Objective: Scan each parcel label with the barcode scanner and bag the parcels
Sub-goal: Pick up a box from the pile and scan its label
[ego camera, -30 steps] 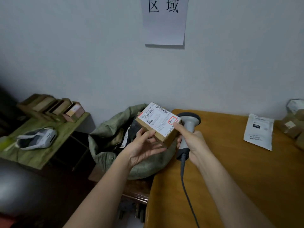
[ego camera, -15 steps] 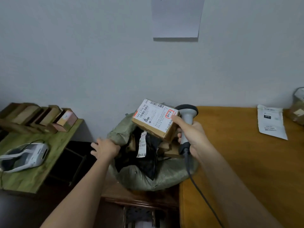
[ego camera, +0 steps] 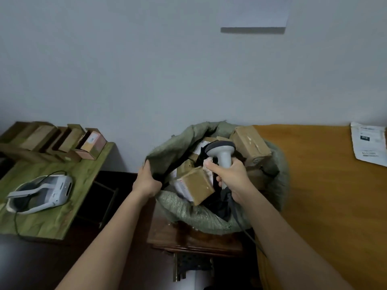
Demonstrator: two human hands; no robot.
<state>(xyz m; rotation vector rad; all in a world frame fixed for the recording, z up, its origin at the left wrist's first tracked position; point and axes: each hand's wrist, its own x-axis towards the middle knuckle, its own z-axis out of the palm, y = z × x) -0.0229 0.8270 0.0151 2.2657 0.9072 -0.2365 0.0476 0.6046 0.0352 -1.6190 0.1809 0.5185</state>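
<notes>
Orange-brown table (ego camera: 326, 185) on the right against a grey wall, white mailer (ego camera: 369, 143) near its far edge, cut off by the frame. Green side table (ego camera: 52, 214) on the left with cardboard boxes (ego camera: 62, 141) and a white headset (ego camera: 41, 191). Green woven sack (ego camera: 188, 208) sits on a dark stool (ego camera: 188, 239) between the tables. Left hand (ego camera: 146, 183) grips the sack rim. Right hand (ego camera: 232, 178) wraps the barcode scanner (ego camera: 222, 151) handle over the sack mouth. Parcel (ego camera: 194, 185) lies tilted inside the sack, label mostly hidden; other parcels below are hard to make out
</notes>
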